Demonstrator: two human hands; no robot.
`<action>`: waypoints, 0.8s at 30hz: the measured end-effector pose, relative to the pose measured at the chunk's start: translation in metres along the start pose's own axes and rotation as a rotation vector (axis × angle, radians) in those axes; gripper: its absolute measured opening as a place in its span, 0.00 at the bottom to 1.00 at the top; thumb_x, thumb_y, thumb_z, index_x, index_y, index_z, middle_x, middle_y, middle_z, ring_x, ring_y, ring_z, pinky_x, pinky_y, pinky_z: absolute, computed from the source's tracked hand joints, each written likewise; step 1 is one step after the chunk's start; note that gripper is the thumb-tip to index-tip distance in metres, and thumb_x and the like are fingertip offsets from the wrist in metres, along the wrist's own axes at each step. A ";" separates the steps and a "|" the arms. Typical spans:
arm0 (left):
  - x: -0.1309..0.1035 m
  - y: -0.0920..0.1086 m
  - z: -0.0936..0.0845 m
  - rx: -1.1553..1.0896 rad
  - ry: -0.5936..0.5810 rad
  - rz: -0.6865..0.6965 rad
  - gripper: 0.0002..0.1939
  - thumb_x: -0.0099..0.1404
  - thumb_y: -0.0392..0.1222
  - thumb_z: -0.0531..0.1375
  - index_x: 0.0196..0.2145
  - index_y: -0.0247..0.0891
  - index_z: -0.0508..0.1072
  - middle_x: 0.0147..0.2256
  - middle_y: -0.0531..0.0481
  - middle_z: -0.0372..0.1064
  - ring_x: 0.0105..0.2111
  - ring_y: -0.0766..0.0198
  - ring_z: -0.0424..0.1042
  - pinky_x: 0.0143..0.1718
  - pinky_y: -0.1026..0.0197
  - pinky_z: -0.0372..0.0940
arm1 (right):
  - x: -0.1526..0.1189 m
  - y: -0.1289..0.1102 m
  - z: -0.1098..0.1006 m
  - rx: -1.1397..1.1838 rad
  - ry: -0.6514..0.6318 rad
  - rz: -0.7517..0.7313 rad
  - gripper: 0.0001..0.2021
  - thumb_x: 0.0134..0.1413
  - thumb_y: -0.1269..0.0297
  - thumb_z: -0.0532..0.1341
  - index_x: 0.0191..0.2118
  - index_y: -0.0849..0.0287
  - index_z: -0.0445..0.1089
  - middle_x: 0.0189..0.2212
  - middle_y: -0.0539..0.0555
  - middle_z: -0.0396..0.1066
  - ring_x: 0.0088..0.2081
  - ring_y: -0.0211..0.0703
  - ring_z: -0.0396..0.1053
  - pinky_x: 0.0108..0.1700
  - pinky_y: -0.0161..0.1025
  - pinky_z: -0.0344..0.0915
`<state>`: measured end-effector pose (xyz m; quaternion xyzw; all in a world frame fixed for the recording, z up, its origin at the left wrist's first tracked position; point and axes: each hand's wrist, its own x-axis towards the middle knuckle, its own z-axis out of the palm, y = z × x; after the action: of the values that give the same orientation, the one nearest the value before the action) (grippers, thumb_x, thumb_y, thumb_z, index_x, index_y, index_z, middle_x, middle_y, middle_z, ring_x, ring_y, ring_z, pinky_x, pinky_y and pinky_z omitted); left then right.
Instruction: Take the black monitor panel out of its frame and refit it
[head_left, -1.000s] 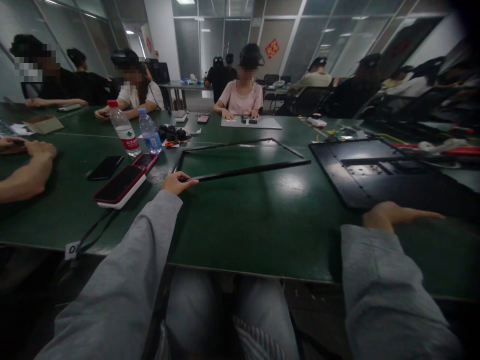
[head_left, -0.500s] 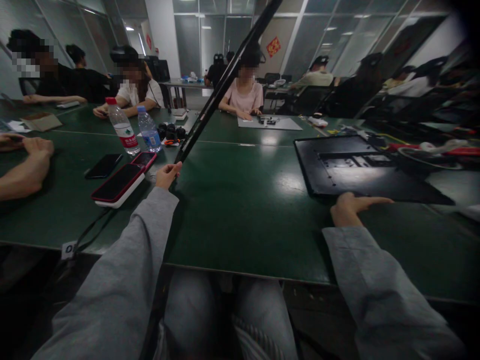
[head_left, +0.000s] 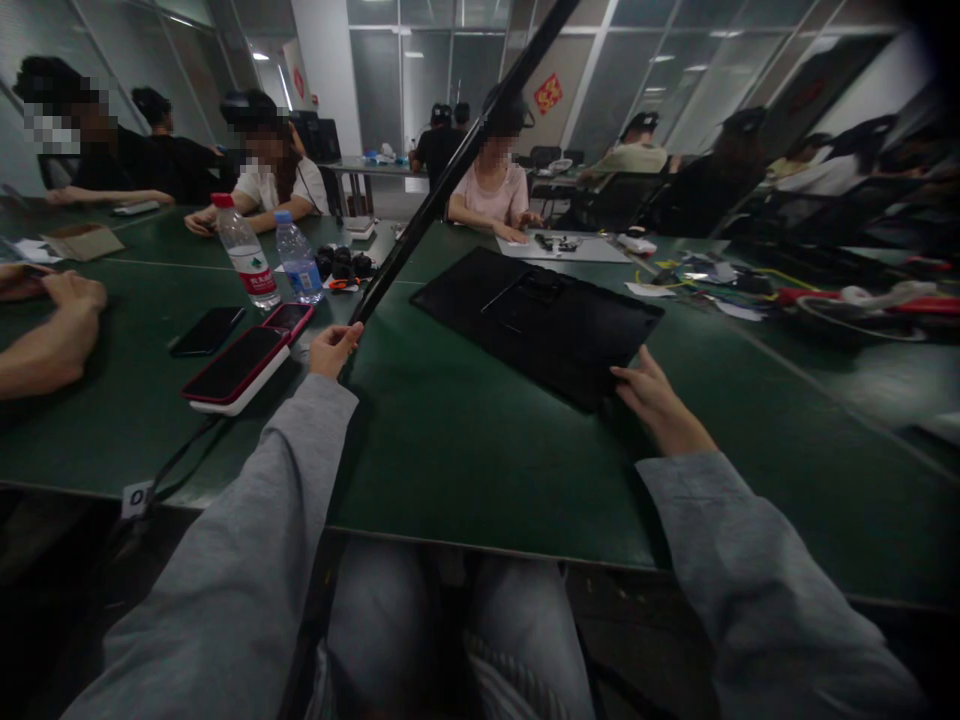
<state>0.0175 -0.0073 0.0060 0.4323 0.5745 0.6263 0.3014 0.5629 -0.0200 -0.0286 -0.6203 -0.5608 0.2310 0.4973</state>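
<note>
My left hand (head_left: 335,350) is closed in a pinch on the low end of a long, thin black piece (head_left: 450,180). It slants up to the right past the top of the view; I cannot tell whether it is a bar or a panel seen edge-on. My right hand (head_left: 660,400) grips the near right corner of a flat black panel (head_left: 555,335), which looks like the back cover of a monitor. This panel has a recessed part near its far edge and is turned at an angle over the green table (head_left: 465,460).
Left of my left hand are two bottles (head_left: 251,255), a dark phone (head_left: 208,331) and a red-rimmed device (head_left: 236,367) on a white base. Cables and red parts (head_left: 862,300) lie at the right. Across the table a person (head_left: 491,190) works at a light board (head_left: 600,250).
My right hand has brought the black panel from the right to the middle and turned it over, so another face shows. The long black piece has tilted slightly to the right.
</note>
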 end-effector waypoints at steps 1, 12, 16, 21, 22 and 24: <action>-0.001 0.002 0.000 0.017 0.007 0.021 0.29 0.45 0.68 0.73 0.26 0.40 0.69 0.21 0.54 0.66 0.24 0.67 0.66 0.25 0.64 0.59 | 0.001 -0.002 -0.002 0.085 -0.040 0.086 0.45 0.41 0.61 0.64 0.70 0.42 0.60 0.55 0.56 0.77 0.43 0.50 0.78 0.41 0.48 0.76; -0.014 0.010 -0.003 0.397 -0.066 0.251 0.22 0.48 0.57 0.77 0.30 0.41 0.76 0.32 0.49 0.76 0.37 0.56 0.76 0.43 0.55 0.68 | 0.023 -0.006 0.021 0.036 0.202 0.074 0.28 0.56 0.53 0.63 0.61 0.58 0.71 0.49 0.64 0.76 0.49 0.53 0.75 0.56 0.54 0.71; -0.032 0.020 0.003 0.670 -0.166 0.355 0.20 0.48 0.54 0.78 0.31 0.43 0.77 0.36 0.48 0.79 0.44 0.49 0.77 0.57 0.45 0.63 | 0.025 -0.018 -0.002 0.236 0.099 0.136 0.34 0.71 0.46 0.39 0.66 0.66 0.62 0.56 0.74 0.73 0.52 0.51 0.75 0.57 0.51 0.70; -0.046 0.027 0.009 0.823 -0.311 0.444 0.19 0.49 0.55 0.78 0.32 0.46 0.78 0.40 0.49 0.81 0.48 0.48 0.76 0.66 0.39 0.52 | 0.020 -0.023 -0.019 0.246 -0.089 0.146 0.34 0.69 0.43 0.49 0.67 0.66 0.61 0.60 0.73 0.71 0.54 0.49 0.75 0.58 0.46 0.70; -0.046 0.028 0.009 0.835 -0.330 0.445 0.19 0.50 0.56 0.78 0.32 0.46 0.78 0.40 0.49 0.81 0.48 0.48 0.76 0.66 0.39 0.52 | 0.019 -0.022 -0.016 0.205 -0.058 0.116 0.32 0.65 0.50 0.57 0.67 0.66 0.61 0.60 0.72 0.72 0.55 0.49 0.75 0.59 0.46 0.69; -0.046 0.030 0.006 0.857 -0.365 0.444 0.19 0.50 0.57 0.77 0.33 0.46 0.78 0.40 0.50 0.81 0.47 0.48 0.76 0.66 0.39 0.51 | 0.019 -0.017 -0.007 0.102 0.021 0.029 0.34 0.57 0.64 0.64 0.68 0.65 0.61 0.59 0.70 0.73 0.56 0.49 0.75 0.63 0.47 0.67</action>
<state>0.0467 -0.0497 0.0259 0.7307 0.6119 0.2982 0.0522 0.5664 -0.0071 -0.0059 -0.6047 -0.5341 0.2600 0.5306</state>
